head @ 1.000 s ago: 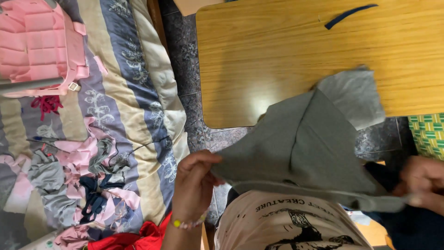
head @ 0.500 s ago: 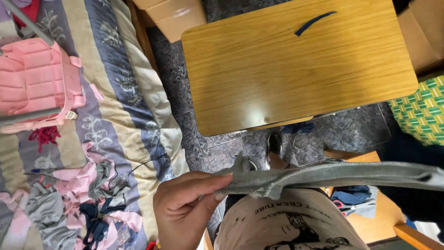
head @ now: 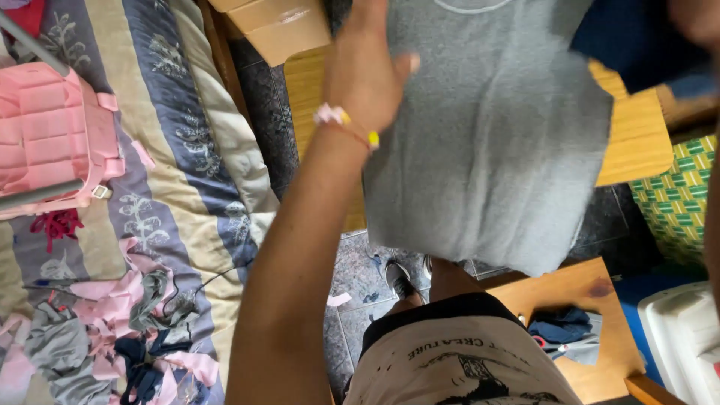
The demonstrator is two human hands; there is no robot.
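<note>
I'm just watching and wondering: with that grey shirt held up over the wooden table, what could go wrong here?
1. The grey knit shirt hangs in front of the light wooden table, hiding most of it, so it might land crooked or partly off the edge.
2. The left hand seems to hold only one upper edge; the right hand is blurred at the frame corner, so the cloth could slip down.
</note>
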